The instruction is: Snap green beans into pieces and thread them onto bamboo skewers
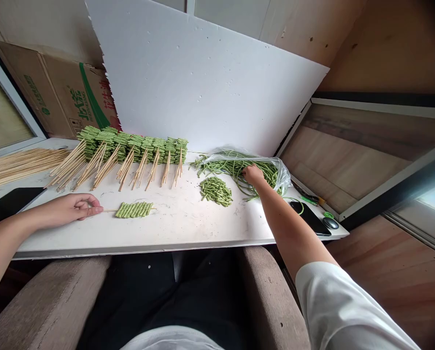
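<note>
My left hand [79,208] pinches the bare end of a wooden skewer [110,210] above the white table. A row of cut green bean pieces [134,210] is threaded side by side along that skewer, whose tip pokes out to the right. Over at the right, my right hand [253,174] reaches into the long green beans [235,166] spilling from a clear plastic bag [283,176]. Its fingers are bent down among the beans, and what they grip, if anything, is hidden. Between the hands lies a heap of short cut bean pieces [216,191].
Finished bean skewers [140,146] are stacked in several piles at the back left. Bare skewers [20,164] lie at far left, near a black flat object [11,204]. A phone-like black slab [310,218] rests at right. A white foam board [203,73] stands behind.
</note>
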`<action>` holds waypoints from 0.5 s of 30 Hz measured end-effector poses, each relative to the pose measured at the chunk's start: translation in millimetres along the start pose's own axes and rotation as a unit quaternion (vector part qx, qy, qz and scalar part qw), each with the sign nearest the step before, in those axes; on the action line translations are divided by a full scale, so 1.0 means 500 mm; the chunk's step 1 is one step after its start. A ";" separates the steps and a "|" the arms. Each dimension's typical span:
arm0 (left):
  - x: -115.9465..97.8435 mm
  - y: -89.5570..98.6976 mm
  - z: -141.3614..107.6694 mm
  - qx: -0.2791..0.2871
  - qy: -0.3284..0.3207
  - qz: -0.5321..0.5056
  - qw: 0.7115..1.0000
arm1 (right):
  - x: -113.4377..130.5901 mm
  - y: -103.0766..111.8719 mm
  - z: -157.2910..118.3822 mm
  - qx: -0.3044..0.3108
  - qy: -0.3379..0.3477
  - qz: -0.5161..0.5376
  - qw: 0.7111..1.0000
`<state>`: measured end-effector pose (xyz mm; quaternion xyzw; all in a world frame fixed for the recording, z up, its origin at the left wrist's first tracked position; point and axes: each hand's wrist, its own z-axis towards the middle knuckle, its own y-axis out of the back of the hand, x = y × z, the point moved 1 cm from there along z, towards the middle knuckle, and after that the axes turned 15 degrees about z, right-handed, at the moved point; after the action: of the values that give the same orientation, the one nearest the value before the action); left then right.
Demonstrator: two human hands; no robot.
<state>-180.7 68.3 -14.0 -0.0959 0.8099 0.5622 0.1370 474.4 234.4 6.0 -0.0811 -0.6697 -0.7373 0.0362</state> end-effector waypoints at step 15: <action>0.000 -0.004 -0.012 -0.018 -0.003 -0.020 1.000 | -0.010 0.052 0.052 -0.033 -0.084 0.013 0.996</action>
<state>-180.7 61.9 -13.5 -0.1128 0.7971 0.5743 0.1485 485.6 257.1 33.1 -0.1528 -0.6443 -0.7492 -0.0132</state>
